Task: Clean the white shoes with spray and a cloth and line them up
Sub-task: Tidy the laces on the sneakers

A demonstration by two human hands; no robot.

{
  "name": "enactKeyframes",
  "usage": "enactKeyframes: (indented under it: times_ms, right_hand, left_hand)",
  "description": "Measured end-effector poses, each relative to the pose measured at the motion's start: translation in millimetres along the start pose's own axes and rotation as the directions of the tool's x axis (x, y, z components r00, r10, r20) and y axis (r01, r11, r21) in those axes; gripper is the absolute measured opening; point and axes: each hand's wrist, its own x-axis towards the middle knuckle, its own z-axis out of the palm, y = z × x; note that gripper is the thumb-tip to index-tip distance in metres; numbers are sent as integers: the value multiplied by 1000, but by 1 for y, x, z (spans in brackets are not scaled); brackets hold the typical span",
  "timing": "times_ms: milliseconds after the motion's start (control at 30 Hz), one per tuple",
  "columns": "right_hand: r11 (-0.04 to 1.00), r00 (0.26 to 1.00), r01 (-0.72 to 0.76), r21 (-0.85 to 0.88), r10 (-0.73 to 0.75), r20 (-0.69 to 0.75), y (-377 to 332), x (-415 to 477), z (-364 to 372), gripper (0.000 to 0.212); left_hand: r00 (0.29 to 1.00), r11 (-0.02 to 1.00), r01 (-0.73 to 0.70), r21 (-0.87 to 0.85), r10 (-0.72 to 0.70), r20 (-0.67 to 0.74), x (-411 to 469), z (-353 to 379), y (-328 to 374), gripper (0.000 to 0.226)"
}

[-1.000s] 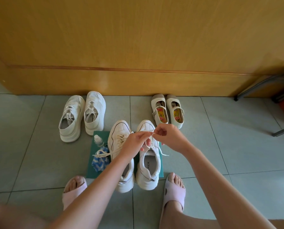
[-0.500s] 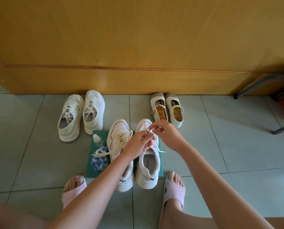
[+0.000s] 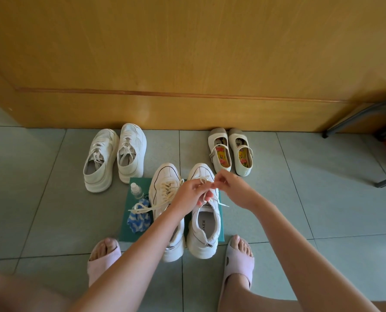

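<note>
Over the right sneaker (image 3: 204, 224) on the mat (image 3: 131, 236), my left hand (image 3: 188, 194) and right hand (image 3: 234, 192) each pinch its lace (image 3: 204, 181). Bottle (image 3: 135, 190) stands left.

White sneakers (image 3: 203, 230), cream laces (image 3: 165, 190). Mat (image 3: 131, 236) dark green. Cloth (image 3: 139, 218) left of left grip (image 3: 188, 194): blue-white stripes. Strap shoes (image 3: 220, 152) beyond right grip (image 3: 234, 190): cream, floral insoles (image 3: 223, 157). Slippers (image 3: 239, 264) pale pink. Floor (image 3: 322, 199) grey-green.

Right hand (image 3: 234, 191) has dropped back beside left hand (image 3: 190, 194); fingertips meet at lace (image 3: 204, 181).
</note>
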Motion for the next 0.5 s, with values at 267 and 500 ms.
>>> enactKeyframes:
  times_ms: [267,500]
  right_hand:
    - [971,998,-50,235,38,59,5,-12,5,16]
    - [980,989,-13,199,-16,144,4,-16,1,7]
  left_hand:
    - [972,955,218,-202,-232,-45,4,-2,-1,26]
    - [964,931,246,-271,-264,-33,2,-5,-1,11]
